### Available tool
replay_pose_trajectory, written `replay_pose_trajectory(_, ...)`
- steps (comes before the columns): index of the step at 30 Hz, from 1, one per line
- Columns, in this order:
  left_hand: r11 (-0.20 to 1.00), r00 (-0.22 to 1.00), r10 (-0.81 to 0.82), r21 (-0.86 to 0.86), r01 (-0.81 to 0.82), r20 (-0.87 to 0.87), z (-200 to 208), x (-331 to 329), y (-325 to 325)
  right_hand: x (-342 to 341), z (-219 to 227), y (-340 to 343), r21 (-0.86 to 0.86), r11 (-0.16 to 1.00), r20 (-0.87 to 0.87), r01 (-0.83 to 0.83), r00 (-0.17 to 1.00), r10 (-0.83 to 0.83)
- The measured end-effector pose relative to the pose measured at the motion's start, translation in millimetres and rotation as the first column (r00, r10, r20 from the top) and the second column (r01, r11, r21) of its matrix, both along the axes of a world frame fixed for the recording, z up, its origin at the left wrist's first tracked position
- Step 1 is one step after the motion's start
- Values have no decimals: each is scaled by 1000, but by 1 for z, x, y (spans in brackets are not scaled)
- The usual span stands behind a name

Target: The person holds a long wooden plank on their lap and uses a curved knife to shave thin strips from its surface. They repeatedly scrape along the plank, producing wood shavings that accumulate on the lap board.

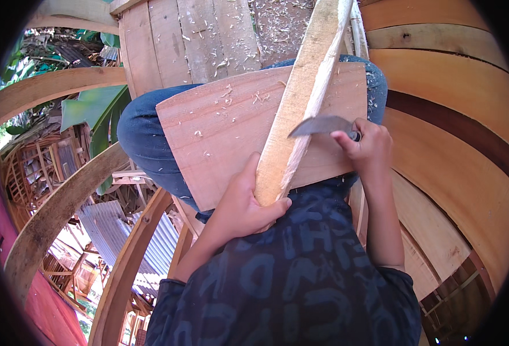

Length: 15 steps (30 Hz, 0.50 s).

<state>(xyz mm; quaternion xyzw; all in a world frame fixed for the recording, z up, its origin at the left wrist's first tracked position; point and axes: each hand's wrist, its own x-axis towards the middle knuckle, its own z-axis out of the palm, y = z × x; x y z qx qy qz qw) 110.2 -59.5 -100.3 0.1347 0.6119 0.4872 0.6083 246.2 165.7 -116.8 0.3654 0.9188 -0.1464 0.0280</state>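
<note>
A long wooden strip (298, 95) slants up and away from my belly, its right edge pale and freshly cut. My left hand (246, 202) is wrapped round its near end, thumb on the right side. In my right hand (370, 144) is a knife with a broad curved blade (322, 125); most of its handle is hidden by the fingers. The blade lies across the strip's right edge. Beneath the strip, a flat reddish wooden board (220, 144) rests over my lap, with curled shavings on it.
Planks (194, 43) strewn with shavings lie ahead. Wide wooden boards (439, 75) curve along the right. On the left are wooden rails (64, 213), a big green leaf (96, 112) and corrugated metal sheets (107, 228) lower down. My jeans-clad knees (151, 124) flank the board.
</note>
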Motion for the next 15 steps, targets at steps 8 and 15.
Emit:
replay_pose_trajectory(8,996,996,-1,85,9,-86,-6,9,-12,17,48,29,-229,933,26,276,960,-278)
replay_pose_trajectory(15,994,996,87,65,-87,-3,-7,10,-6,-27,26,-9,-145,989,152,22,988,0)
